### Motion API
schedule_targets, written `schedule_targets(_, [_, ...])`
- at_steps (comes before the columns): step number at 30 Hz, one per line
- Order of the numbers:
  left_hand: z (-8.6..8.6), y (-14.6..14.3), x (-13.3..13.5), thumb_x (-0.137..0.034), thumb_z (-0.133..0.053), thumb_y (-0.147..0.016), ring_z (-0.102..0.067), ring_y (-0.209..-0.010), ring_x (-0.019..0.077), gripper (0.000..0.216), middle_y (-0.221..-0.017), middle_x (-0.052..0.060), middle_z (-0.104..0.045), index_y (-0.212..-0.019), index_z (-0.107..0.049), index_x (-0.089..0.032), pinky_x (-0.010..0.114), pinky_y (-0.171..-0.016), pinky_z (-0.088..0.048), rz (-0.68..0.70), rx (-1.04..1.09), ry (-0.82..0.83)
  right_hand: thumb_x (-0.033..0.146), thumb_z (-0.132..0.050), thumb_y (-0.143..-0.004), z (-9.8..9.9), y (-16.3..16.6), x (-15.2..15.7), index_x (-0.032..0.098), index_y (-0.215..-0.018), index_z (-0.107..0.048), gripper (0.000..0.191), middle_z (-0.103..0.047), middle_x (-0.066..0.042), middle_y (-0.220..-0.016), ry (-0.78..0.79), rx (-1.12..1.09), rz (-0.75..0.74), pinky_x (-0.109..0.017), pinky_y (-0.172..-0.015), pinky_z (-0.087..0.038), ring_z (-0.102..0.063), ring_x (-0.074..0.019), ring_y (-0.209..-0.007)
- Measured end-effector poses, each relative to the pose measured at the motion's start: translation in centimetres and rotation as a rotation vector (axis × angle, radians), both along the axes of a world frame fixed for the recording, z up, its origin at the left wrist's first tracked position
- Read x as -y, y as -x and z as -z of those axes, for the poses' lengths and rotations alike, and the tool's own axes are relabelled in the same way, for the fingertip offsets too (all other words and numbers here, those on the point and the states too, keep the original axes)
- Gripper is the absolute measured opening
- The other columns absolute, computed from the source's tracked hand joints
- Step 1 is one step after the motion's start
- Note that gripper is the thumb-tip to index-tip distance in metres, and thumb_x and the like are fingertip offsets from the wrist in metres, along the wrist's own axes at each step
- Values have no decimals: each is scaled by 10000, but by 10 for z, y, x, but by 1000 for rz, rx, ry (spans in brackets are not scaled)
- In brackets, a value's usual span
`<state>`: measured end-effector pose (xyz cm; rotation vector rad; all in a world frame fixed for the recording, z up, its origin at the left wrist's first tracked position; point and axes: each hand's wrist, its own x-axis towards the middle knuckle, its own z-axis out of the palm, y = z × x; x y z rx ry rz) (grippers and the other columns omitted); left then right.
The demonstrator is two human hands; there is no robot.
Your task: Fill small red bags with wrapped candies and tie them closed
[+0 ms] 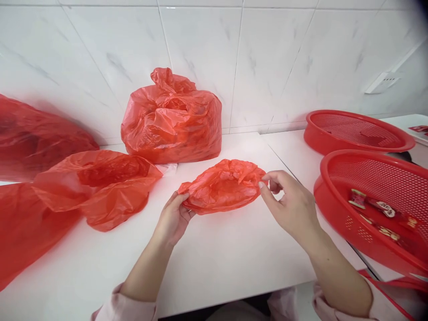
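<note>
Between my hands a small red plastic bag (227, 189) is held with its mouth spread toward me, above the white table. My left hand (174, 217) pinches the bag's left edge between thumb and fingers. At the opposite edge, my right hand (290, 198) grips the rim with thumb and forefinger. Inside the bag only crumpled red film shows. Left of my left hand lies another red bag (117, 196) with its mouth gaping.
A bulging red bag (172, 127) stands against the tiled wall (200, 44). More red bags (36, 138) fill the left side. On the right are two red plastic baskets, the nearer basket (329, 203) holding several wrapped candies (384, 207), the farther basket (316, 136) behind it.
</note>
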<state>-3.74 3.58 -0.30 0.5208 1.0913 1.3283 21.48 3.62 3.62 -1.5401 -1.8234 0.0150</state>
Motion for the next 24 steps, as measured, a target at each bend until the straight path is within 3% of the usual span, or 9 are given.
schedule_targets(2, [-5,-7,4,-232,-644,-776,-631,-858,149,214,-1042,30,-662,-986,-612,-207,288,-745,-557,6,1,-28,294,-482,-911,-5,21,5,234,-871,-590,130,-655,-25,-809,-122,-60,-160,-297,-653,-487,-619,-171,-730])
schedule_targets(5, [-14,-15,10,-255,-679,-757,-614,-804,145,217,-963,18,-654,-956,-607,-204,261,-684,-534,38,-13,-62,228,-447,-938,2,42,-8,241,-979,-638,195,-688,-53,-984,97,188,-399,-312,-768,-506,-638,-193,-910])
schedule_targets(8, [-23,-9,16,-247,-695,-747,-588,-702,122,301,-845,-14,-634,-1025,-580,-242,214,-597,-481,35,-45,-70,152,-594,-822,10,36,-39,201,-1136,-656,324,-675,-119,-1115,292,391,-363,-374,-777,-501,-633,-280,-992])
schedule_targets(11, [-32,12,22,-238,-707,-756,-557,-642,110,392,-779,-48,-587,-1095,-532,-330,206,-584,-445,113,-163,-127,101,-633,-729,-1,12,-62,180,-1169,-668,448,-700,-125,-1053,389,475,-319,-388,-769,-491,-641,-317,-983])
schedule_targets(14, [-38,34,27,-293,-653,-812,-536,-707,123,85,-816,-14,-540,-889,-635,-263,228,-635,-443,397,-514,-239,119,-620,-724,-24,-5,-65,276,-1193,-663,496,-724,-36,-1006,477,554,-394,-316,-705,-483,-650,-270,-970])
schedule_targets(16, [-40,40,29,-327,-587,-848,-533,-745,144,138,-872,18,-514,-882,-695,-249,250,-653,-452,523,-893,-251,134,-611,-721,-37,-8,-60,314,-1167,-675,485,-729,-1,-997,524,585,-430,-295,-658,-482,-663,-249,-928])
schedule_targets(18, [-40,39,30,-323,-518,-872,-552,-747,164,297,-1025,55,-506,-1125,-665,-274,295,-660,-474,489,-1269,-209,146,-603,-724,-44,-7,-54,344,-1231,-640,546,-715,17,-1096,555,591,-475,-304,-697,-509,-668,-246,-955])
schedule_targets(20, [-39,34,28,-286,-469,-875,-578,-715,169,456,-1233,111,-453,-1328,-520,-263,344,-662,-494,373,-1535,-167,158,-600,-734,-46,-7,-50,383,-1389,-502,700,-617,33,-1321,590,580,-537,-335,-808,-531,-634,-261,-1092])
schedule_targets(24, [-37,29,23,-203,-454,-838,-638,-814,219,541,-1508,180,-243,-1379,-426,-209,401,-729,-519,309,-1716,-130,136,-611,-716,-39,-15,-46,417,-1494,-312,879,-342,81,-1547,689,515,-658,-353,-984,-501,-489,-271,-1312])
